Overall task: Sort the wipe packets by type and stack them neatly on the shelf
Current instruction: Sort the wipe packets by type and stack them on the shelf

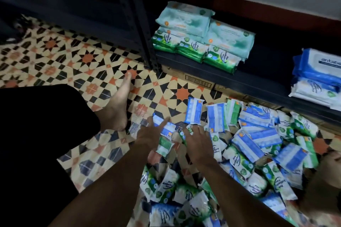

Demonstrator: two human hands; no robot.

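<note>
Reaching over glossy, crinkled wipe packets (249, 153) heaped on the patterned tile floor (73, 61), your left hand (152, 133) lays straight fingers on a flat blue-and-white packet (167, 129). Your right hand (198, 141) spreads released fingers over green-and-white packets (217, 143). Sorted rectangular stacks (203, 38) sit on the dark metal shelf (258, 72).

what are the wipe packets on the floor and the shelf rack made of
Wipe packets: probably thin plastic film, glossy, since they crinkle and catch light. Shelf rack: looks like dark painted metal, matte, judging by the punched holes along its upright.
</note>
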